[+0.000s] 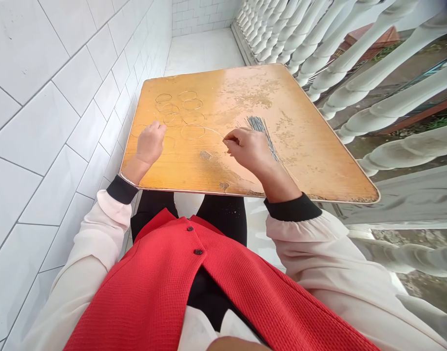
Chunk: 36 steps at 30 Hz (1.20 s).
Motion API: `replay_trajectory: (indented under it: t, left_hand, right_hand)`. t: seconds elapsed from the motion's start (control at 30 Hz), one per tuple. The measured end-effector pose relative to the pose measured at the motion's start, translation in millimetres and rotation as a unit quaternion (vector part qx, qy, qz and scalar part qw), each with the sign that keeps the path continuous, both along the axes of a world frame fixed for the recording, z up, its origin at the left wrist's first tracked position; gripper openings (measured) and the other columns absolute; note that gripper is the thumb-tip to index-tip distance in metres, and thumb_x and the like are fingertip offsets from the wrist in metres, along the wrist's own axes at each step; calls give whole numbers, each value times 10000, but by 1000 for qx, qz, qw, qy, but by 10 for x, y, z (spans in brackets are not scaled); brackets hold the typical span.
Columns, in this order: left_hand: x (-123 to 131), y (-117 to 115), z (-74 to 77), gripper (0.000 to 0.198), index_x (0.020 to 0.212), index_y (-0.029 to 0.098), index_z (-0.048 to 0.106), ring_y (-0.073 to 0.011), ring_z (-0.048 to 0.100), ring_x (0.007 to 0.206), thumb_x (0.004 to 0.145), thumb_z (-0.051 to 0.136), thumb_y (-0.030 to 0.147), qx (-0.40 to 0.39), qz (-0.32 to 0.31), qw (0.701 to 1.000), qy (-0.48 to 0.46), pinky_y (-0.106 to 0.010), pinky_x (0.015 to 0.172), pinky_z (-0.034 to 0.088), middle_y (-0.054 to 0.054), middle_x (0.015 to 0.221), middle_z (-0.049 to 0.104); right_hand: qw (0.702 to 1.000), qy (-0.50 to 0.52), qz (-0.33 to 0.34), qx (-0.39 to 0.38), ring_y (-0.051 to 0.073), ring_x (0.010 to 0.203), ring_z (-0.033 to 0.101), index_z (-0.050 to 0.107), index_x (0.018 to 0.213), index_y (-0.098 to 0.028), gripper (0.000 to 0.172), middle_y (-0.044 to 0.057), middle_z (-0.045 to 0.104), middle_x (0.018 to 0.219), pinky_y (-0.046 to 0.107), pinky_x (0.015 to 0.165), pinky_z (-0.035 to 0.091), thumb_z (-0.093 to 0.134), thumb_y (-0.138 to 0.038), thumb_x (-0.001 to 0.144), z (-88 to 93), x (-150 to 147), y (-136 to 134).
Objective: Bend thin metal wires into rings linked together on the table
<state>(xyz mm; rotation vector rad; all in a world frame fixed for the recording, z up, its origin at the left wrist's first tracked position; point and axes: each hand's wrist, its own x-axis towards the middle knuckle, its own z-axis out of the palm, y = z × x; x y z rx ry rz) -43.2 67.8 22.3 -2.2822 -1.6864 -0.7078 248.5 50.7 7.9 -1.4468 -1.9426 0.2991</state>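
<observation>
We pinch a thin wire (214,130) in our right hand (249,148); our left hand (150,144) rests curled shut beside wire rings (179,108) on the wooden table (318,161).

We see a white tiled wall (44,122) left of our worn wooden bench (318,161), and white balusters (391,105) on its right.

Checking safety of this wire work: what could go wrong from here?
The thin wire pinched by the right hand could spring loose and prick a finger. The rings lie close by the left hand and might get knocked. The wire bundle beside the right hand may scatter.
</observation>
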Motion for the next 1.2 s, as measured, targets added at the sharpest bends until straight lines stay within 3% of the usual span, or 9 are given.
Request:
replay_trajectory:
  t: [0.2,0.33,0.43,0.57,0.67,0.8,0.97,1.07,1.2]
  left_hand:
    - [28,-15,27,220,825,183,597,-193,595,792,953,439,98,-29,21,998,-57,-330,768,446,-72,871,621]
    - [-18,-40,78,182,848,195,606,-191,599,793,970,474,170,-53,38,995,-71,-311,753,423,-63,863,613]
    - [-77,-50,103,194,832,199,600,-186,589,776,984,481,225,-55,46,996,-59,-302,732,411,-55,834,599]
    - [-139,-51,123,241,820,184,599,-200,591,785,1000,458,257,-78,63,995,-11,-321,759,417,-73,847,600]
    - [-160,-49,140,244,808,179,601,-216,585,821,962,422,121,-77,58,995,30,-332,758,418,-85,848,614]
    - [-147,-75,190,338,790,186,602,-233,566,899,838,364,-50,-76,56,993,65,-331,715,406,-91,852,630]
    - [-89,-133,239,411,831,180,625,-249,571,946,775,314,-82,-81,77,983,149,-349,651,374,-118,905,659]
    - [-63,-131,199,400,838,185,624,-242,579,887,763,326,-71,-71,80,986,128,-352,651,379,-118,910,670]
    - [-43,-78,54,303,770,197,585,-223,561,771,829,368,-5,-37,67,996,38,-347,680,387,-98,816,651]
  right_hand:
    - [974,208,-26,-86,117,463,581,620,726,-201,136,-31,580,542,261,503,483,694,-245,832,-90,-109,6]
    - [935,319,23,-154,70,429,535,624,699,-181,162,-35,588,549,217,461,464,729,-176,821,-47,-160,-21]
    - [918,345,47,-191,66,432,527,636,697,-175,161,-31,590,555,212,453,449,715,-117,825,33,-173,-59]
    - [930,306,33,-199,71,450,518,651,698,-172,162,-20,602,574,231,475,435,688,-75,822,126,-161,-100]
    - [954,230,7,-192,81,482,517,671,707,-171,134,-8,616,584,250,517,432,688,-103,822,149,-134,-105]
    - [983,102,-18,-151,133,545,577,715,764,-188,69,25,688,651,305,598,470,674,-179,819,101,-92,-79]
    - [995,-43,-25,-81,262,778,700,735,774,-228,138,79,766,776,407,769,514,616,-203,839,22,-94,-52]
    - [996,-42,-29,-67,284,837,718,710,750,-228,151,79,771,791,429,817,521,599,-171,835,-9,-129,-42]
    - [989,101,-45,-101,202,663,690,641,715,-218,150,28,725,685,365,714,545,605,-122,824,-79,-211,-14]
